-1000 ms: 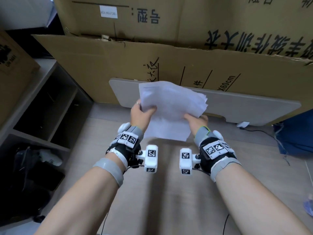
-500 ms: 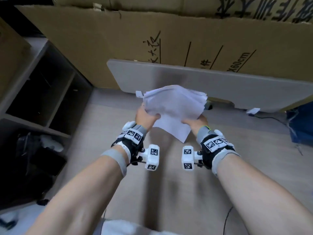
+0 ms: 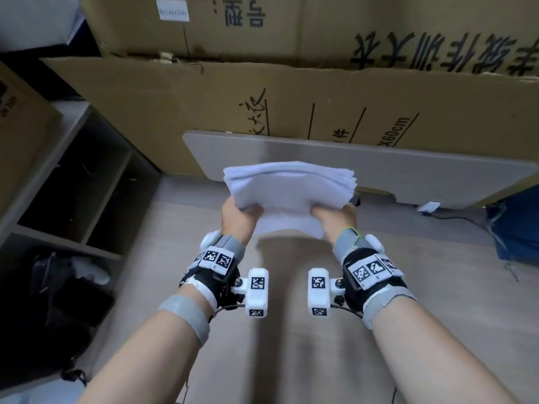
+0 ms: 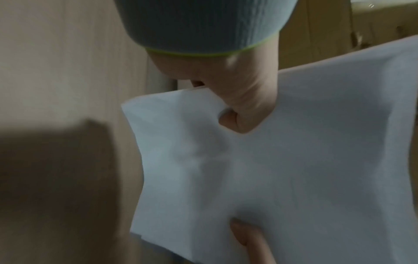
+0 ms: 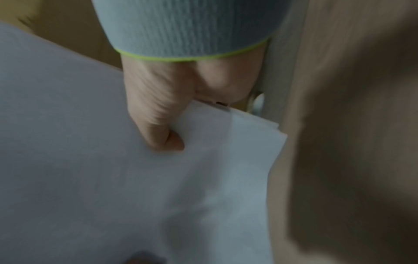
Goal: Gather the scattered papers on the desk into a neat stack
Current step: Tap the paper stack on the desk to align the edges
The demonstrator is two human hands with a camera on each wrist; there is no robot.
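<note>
A stack of white papers [image 3: 288, 188] hangs a little above the pale wooden desk [image 3: 291, 360], casting a shadow on it. My left hand [image 3: 239, 217] pinches its near-left edge and my right hand [image 3: 334, 216] pinches its near-right edge, thumbs on top. The far edges of the sheets are slightly fanned. In the left wrist view my left hand [image 4: 245, 107] has its thumb over the papers [image 4: 282, 169], and a fingertip [image 4: 246, 237] touches them at the bottom of the picture. The right wrist view shows my right hand [image 5: 158, 116] gripping the papers [image 5: 101, 178], several sheet edges stepped beside the thumb.
A grey board [image 3: 408, 173] leans against large cardboard boxes [image 3: 291, 94] just behind the papers. An open shelf unit [image 3: 75, 196] with a black bag [image 3: 43, 310] stands at the left. Blue fabric [image 3: 516, 225] and a white plug [image 3: 428, 206] with a cable lie at the right.
The stack has turned from skewed and tilted up to lying flatter and square between my hands, its sheets drawn closer into line. Both hands kept their grip.
</note>
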